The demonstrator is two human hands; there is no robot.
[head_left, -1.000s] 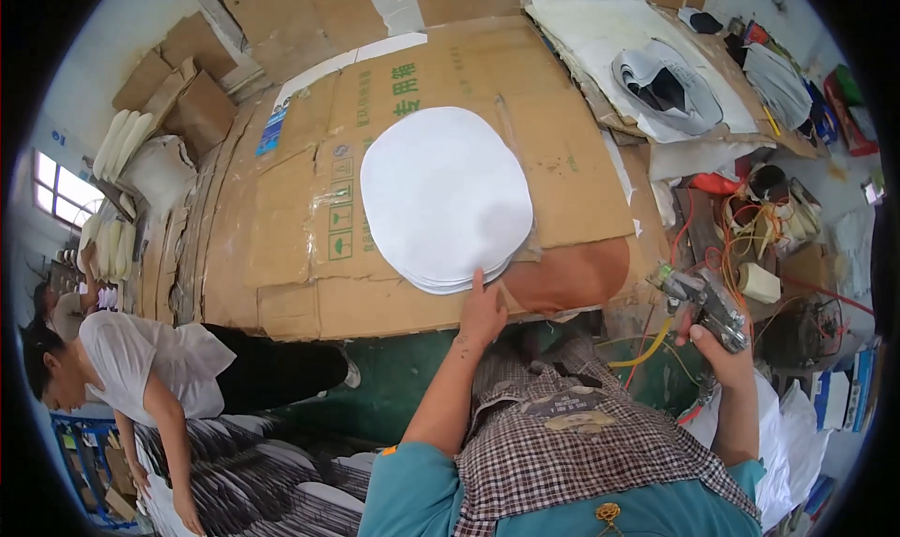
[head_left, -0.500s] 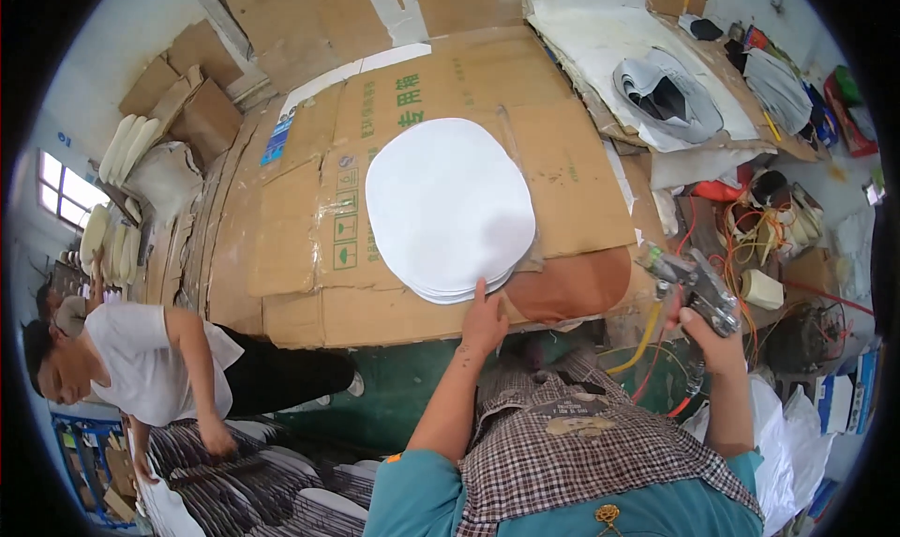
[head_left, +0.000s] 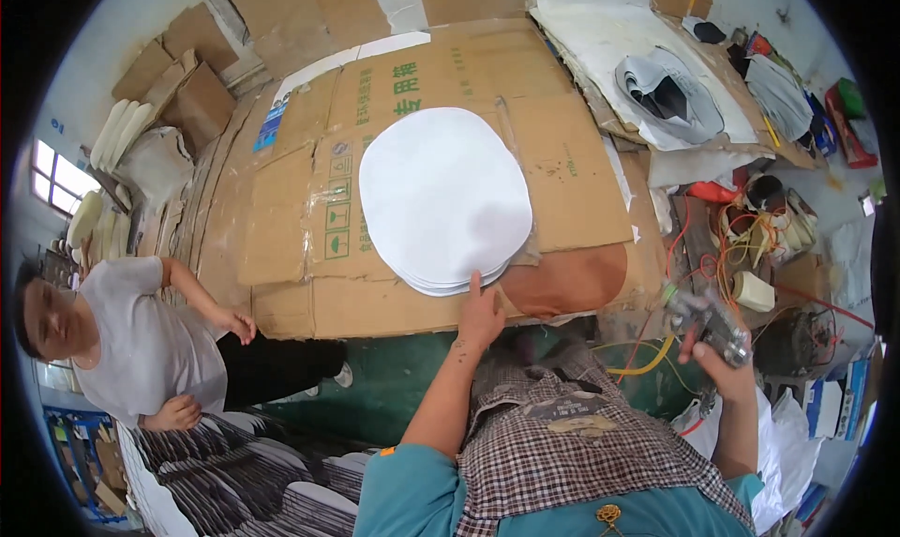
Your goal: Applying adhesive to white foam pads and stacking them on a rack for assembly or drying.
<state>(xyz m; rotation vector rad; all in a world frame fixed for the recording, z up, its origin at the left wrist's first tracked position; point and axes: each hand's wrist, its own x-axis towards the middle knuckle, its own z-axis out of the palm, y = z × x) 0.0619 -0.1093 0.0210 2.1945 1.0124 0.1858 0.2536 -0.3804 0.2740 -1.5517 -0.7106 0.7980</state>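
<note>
A stack of white rounded sheets (head_left: 445,195) lies on the cardboard-covered table in front of me. My left hand (head_left: 480,319) rests at its near edge, the index finger stretched out onto the top sheet and the other fingers partly hidden. Off to the right, past the table's front edge, my right hand (head_left: 728,373) is wrapped round a metallic spray gun (head_left: 720,327), somewhat blurred. A yellow hose (head_left: 647,361) loops beside that hand. A reddish-brown stain or patch (head_left: 572,282) shows on the table just right of the stack.
Flattened cardboard (head_left: 281,242) covers the table. A white-topped side bench (head_left: 605,35) at far right bears a grey rolled piece (head_left: 667,96). Tangled hoses (head_left: 731,227) lie below it. At left, a co-worker (head_left: 145,326) stands beside dark, white-edged stacked pieces (head_left: 248,471).
My right hand and the spray gun have moved slightly right and down. My left hand keeps its place on the stack. The co-worker has straightened and raised one forearm toward the table.
</note>
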